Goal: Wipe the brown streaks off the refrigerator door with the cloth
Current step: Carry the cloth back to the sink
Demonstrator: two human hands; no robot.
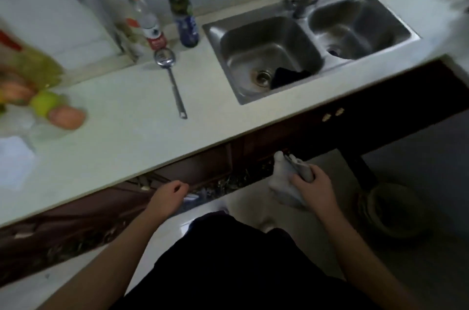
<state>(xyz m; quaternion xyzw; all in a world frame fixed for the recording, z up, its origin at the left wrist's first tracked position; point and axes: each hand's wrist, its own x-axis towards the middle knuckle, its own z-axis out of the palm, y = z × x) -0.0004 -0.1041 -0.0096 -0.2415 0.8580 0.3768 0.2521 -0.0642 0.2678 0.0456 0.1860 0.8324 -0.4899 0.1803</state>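
My right hand (313,189) is shut on a crumpled pale grey cloth (286,177), held below the counter's front edge, in front of the dark cabinet doors. My left hand (168,194) hangs lower left of it with its fingers curled in and nothing in it. No refrigerator door or brown streak shows in this view.
A pale countertop (121,132) runs across, with a double steel sink (307,40) holding a dark rag (289,76). A slotted ladle (170,76), several bottles (184,15) and blurred fruit (50,106) lie on the counter. A round bin (390,210) stands on the floor at right.
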